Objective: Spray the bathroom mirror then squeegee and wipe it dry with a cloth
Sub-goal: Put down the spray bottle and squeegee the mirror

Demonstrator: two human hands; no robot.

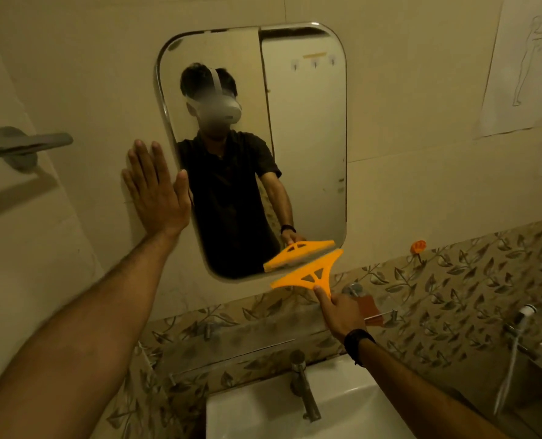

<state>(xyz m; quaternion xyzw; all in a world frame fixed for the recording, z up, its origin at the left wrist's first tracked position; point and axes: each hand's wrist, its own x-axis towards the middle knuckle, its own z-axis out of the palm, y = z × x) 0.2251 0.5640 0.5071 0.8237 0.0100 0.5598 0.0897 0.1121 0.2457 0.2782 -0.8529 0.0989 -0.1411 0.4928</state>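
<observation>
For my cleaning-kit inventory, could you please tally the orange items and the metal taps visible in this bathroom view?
Orange items: 2, the squeegee held in the right hand and a small wall hook.
Metal taps: 2, the basin tap and a wall tap at right.
Total: 4

The mirror (304,137) glass lies open across its middle and upper part; only its lower right corner is taken, where the orange squeegee (307,274) held by the right hand (342,312) meets the edge. The left hand (155,191) lies flat on the wall tile against the mirror's left rim. Below, a glass shelf (231,353) juts out over the faucet (304,384) and sink (342,407). A towel bar (22,145) projects at far left.
</observation>
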